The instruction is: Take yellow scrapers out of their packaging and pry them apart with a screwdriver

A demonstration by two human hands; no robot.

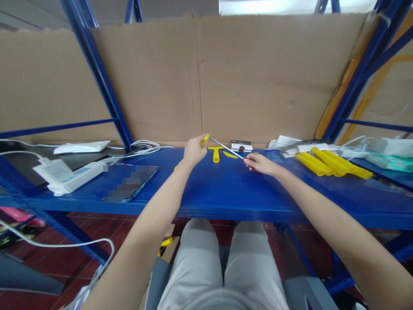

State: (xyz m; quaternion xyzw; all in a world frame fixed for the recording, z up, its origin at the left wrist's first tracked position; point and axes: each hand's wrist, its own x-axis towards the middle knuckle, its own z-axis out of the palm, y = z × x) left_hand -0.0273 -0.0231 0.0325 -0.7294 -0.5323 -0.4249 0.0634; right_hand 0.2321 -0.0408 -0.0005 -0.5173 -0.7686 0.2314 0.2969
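Note:
My left hand (194,151) is closed around a yellow plastic piece (205,139), whose tip shows above the fingers; most of it is hidden. Red handle in its fingers, my right hand (256,162) grips a screwdriver (226,148). Its long metal shaft slants up and left, with the tip close to the yellow piece; whether they touch I cannot tell. Between and behind the hands, a yellow T-shaped piece (216,156) and a flat yellow strip (230,155) lie on the blue table (213,189).
Several yellow tubes (332,162) lie at right, near white packets (285,142). A small black-and-white box (241,146) stands by the cardboard wall (258,77). At left are a phone-like dark device (132,183), a white power strip (75,178) and coiled white cables (145,146). Blue posts (100,73) flank the table.

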